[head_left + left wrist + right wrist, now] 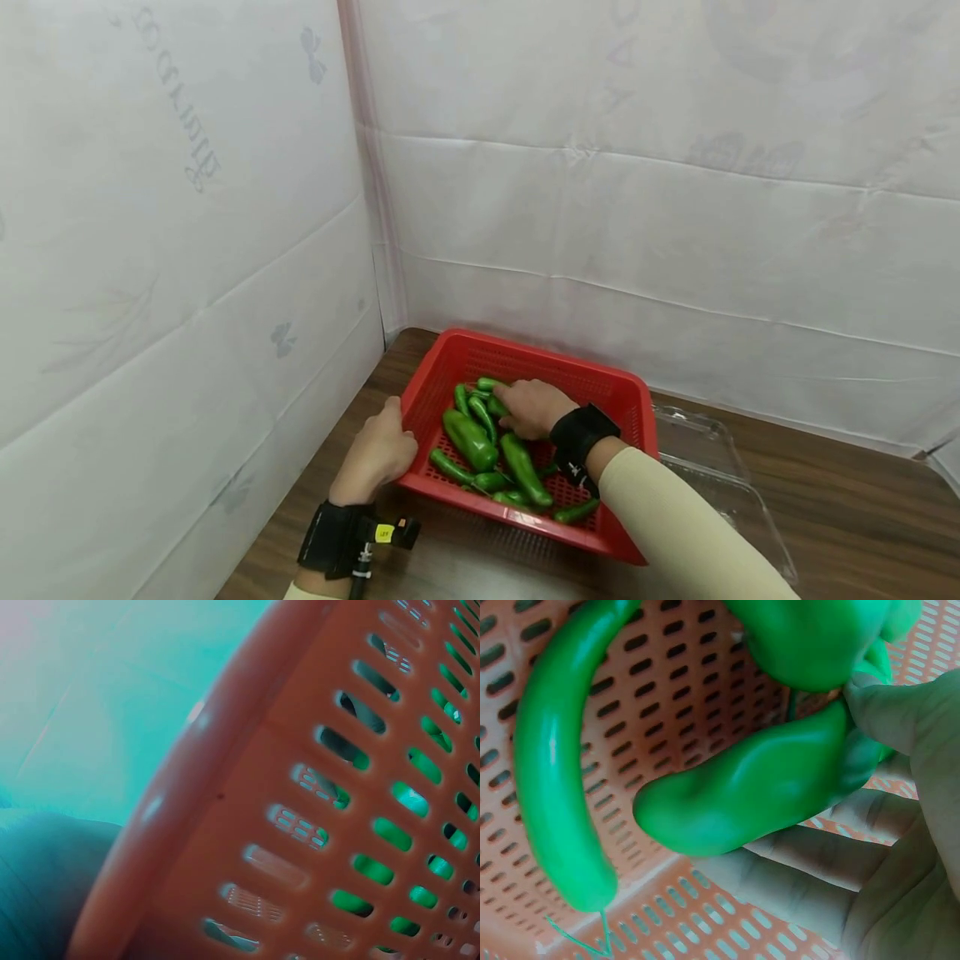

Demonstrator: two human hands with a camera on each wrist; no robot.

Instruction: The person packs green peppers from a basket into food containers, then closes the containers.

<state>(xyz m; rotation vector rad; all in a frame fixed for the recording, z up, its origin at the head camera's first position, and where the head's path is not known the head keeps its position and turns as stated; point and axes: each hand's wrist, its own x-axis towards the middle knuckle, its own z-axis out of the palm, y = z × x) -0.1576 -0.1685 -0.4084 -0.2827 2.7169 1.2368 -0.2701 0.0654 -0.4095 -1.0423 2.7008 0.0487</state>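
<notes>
A red perforated plastic basket (542,354) holds several green peppers, some long and thin, some broad. My left hand (377,448) grips the basket's left rim; in the left wrist view only part of that hand (52,881) shows beside the rim. Inside the basket, among the peppers at the back, is my right hand (534,408). The right wrist view shows its thumb and fingers pinching a green pepper (757,787) by one end. A long curved pepper (555,765) lies apart from that hand, and a broad one (817,637) sits close to the thumb.
The basket rests on a brown wood-grain table (840,492), tilted slightly in view. A clear plastic container (708,467) lies right of it, partly behind the right forearm. White sheeting (675,233) stands behind and along the left.
</notes>
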